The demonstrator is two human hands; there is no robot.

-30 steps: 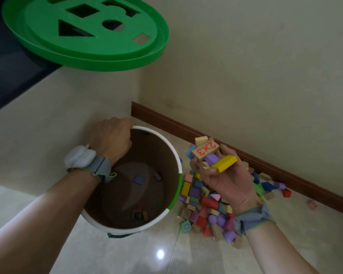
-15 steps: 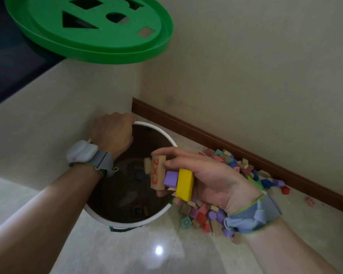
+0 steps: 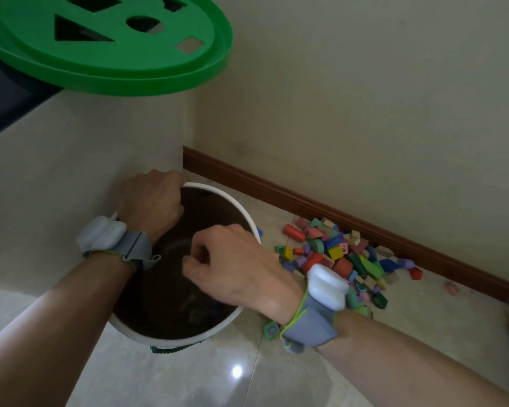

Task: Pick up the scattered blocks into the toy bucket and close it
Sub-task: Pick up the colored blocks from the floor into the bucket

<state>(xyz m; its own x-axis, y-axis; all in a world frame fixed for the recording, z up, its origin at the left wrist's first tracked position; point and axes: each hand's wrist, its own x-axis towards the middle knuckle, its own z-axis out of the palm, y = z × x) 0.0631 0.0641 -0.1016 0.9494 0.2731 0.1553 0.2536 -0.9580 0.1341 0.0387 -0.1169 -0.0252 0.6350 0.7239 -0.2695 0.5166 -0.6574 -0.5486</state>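
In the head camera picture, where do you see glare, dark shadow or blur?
Head view: a small bright glare spot sits on the glossy floor tile below the toy bucket; the bucket's inside is in deep shadow, so the blocks in it are hardly readable; the far right edge is smeared and blurred; the green lid at the top looks stretched by the wide lens.

The bucket is seen with a white rim and a dark brown inside. The lid is bright green, cut with triangle, round and square holes. The blocks are mixed red, blue, green, yellow, purple, pink and plain wood; one seems printed, though it is too small to read. A grey wristband with a white pod is worn. The skirting board is reddish brown, the floor pale glossy beige.
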